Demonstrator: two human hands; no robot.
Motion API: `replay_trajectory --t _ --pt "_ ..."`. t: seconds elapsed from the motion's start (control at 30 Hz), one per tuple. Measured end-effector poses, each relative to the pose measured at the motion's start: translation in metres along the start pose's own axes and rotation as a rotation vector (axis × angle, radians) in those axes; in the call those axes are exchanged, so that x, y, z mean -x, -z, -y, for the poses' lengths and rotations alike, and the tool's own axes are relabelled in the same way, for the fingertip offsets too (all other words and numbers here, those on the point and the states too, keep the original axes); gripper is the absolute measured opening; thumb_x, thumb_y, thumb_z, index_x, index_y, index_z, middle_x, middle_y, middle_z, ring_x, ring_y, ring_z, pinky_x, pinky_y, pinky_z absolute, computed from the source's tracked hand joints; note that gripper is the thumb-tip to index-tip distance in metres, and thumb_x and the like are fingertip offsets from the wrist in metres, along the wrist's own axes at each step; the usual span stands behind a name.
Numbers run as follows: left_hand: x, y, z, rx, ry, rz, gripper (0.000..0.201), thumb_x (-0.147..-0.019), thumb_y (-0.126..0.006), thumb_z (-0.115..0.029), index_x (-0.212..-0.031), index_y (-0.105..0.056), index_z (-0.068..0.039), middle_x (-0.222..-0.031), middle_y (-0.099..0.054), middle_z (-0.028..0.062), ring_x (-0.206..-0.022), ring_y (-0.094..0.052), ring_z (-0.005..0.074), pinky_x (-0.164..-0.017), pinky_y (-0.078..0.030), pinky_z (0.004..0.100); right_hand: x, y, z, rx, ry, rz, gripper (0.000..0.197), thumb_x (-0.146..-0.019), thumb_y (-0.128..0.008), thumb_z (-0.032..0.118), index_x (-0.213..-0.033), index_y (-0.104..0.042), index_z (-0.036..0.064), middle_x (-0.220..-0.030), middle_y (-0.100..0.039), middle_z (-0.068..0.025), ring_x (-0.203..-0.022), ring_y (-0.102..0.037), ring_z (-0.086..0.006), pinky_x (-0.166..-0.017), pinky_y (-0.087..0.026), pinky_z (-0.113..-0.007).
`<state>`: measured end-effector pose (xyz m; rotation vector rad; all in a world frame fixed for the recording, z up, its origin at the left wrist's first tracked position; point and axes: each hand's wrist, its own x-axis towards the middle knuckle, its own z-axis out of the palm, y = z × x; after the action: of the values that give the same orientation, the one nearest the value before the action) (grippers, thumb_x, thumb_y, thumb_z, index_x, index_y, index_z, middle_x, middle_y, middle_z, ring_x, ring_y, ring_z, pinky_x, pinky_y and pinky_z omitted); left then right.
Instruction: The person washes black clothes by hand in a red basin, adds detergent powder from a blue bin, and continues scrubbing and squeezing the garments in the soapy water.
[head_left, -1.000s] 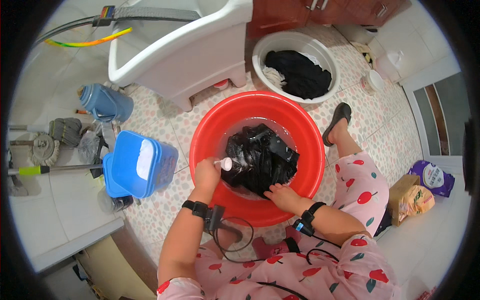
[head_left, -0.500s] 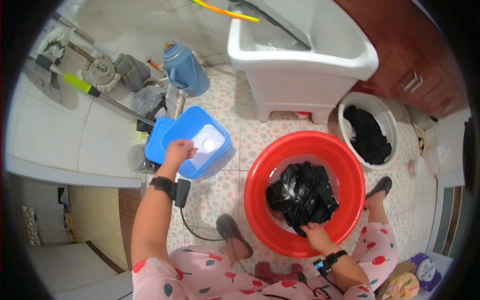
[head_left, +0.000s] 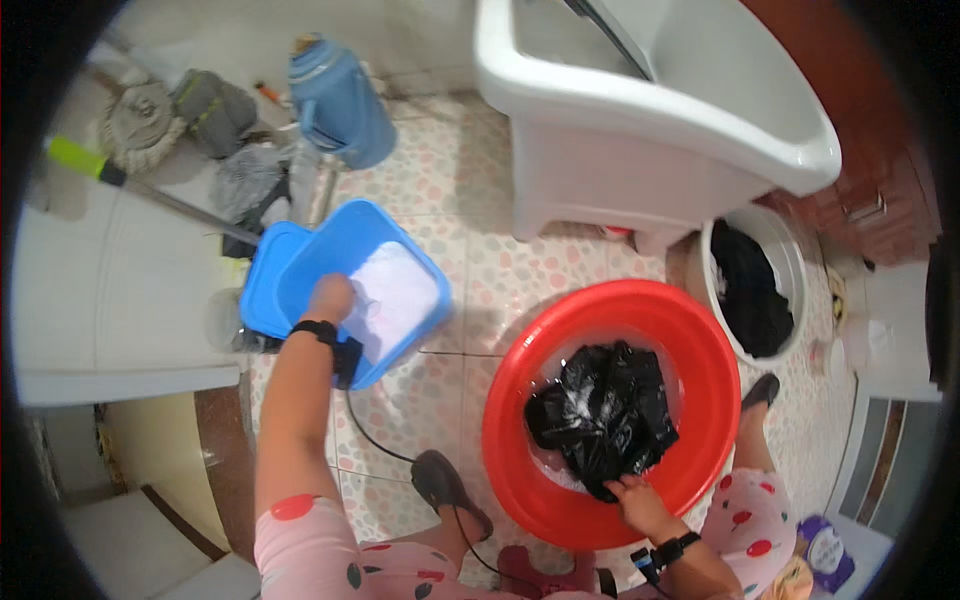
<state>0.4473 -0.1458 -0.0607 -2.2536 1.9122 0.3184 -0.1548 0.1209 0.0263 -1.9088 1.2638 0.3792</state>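
- Inside a red basin (head_left: 507, 420) on the tiled floor (head_left: 420, 430), a black cloth (head_left: 630, 405) lies soaked in water (head_left: 549, 463), a white patch (head_left: 578, 405) on top.
- At its near edge, the right hand (head_left: 642, 505) touches the cloth, fingers bent; whether they grip, I cannot tell.
- Off to one side, the left hand (head_left: 334, 298) dips into a blue box (head_left: 345, 235) of white powder (head_left: 405, 285), fingers hidden from me, their hold unclear.
- Progress, as I judge it: wetting done, white patch not yet spread; dark clothes (head_left: 750, 290) lie untouched in a white basin (head_left: 783, 240) beyond.
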Motion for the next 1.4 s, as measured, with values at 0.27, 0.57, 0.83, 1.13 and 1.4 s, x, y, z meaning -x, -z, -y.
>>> replay_trajectory --t 0.27,0.57,0.83,1.13,1.4 --pt "0.015 0.054 -0.050 0.196 -0.197 0.453 0.010 -0.071 -0.064 -0.007 -0.073 -0.067 0.002 -0.061 -0.064 0.0148 -0.054 -0.063 0.0220 -0.056 -0.050 0.0319 -0.014 -0.005 0.000 0.017 0.055 -0.087 0.037 -0.076 -0.046 0.005 -0.111 -0.058 0.0045 -0.101 -0.057 -0.0155 -0.096 -0.055 -0.0314 -0.083 -0.046 -0.040" --pt "0.016 0.040 -0.048 0.156 -0.083 0.767 0.016 -0.084 -0.059 -0.008 -0.078 -0.066 0.006 -0.062 -0.062 0.0111 -0.054 -0.061 0.0179 -0.049 -0.049 0.0316 0.001 -0.012 -0.008 -0.050 0.014 -0.136 0.034 -0.076 -0.052 0.008 -0.109 -0.058 0.0046 -0.098 -0.057 -0.0155 -0.095 -0.055 -0.0325 -0.081 -0.046 -0.041" --pt "0.021 0.031 0.014 0.503 0.289 0.678 0.020 -0.085 -0.054 -0.012 -0.079 -0.065 0.004 -0.065 -0.062 0.0107 -0.056 -0.062 0.0184 -0.051 -0.050 0.0309 0.003 0.001 -0.018 -0.341 -0.071 -0.283 0.033 -0.081 -0.059 0.015 -0.111 -0.056 0.0008 -0.099 -0.055 -0.0201 -0.100 -0.053 -0.0366 -0.086 -0.045 -0.042" --pt "0.060 0.152 -0.135 1.010 -0.048 -0.021 0.029 -0.093 -0.051 -0.025 -0.093 -0.064 0.001 -0.077 -0.066 0.0080 -0.064 -0.059 0.0106 -0.056 -0.047 0.0227 -0.032 0.002 -0.093 -0.932 -0.756 -0.633 0.050 -0.077 -0.058 0.007 -0.122 -0.041 -0.0050 -0.119 -0.049 -0.0279 -0.110 -0.052 -0.0378 -0.087 -0.046 -0.040" --pt "0.105 0.050 -0.334 0.871 -0.451 0.293 0.031 -0.092 -0.051 -0.023 -0.108 -0.060 0.001 -0.098 -0.066 0.0161 -0.094 -0.063 0.0244 -0.083 -0.048 0.0334 -0.100 -0.066 -0.134 -1.435 -1.130 -0.719 0.033 -0.077 -0.064 0.016 -0.102 -0.061 -0.0049 -0.093 -0.065 -0.0196 -0.093 -0.063 -0.0305 -0.075 -0.049 -0.043"
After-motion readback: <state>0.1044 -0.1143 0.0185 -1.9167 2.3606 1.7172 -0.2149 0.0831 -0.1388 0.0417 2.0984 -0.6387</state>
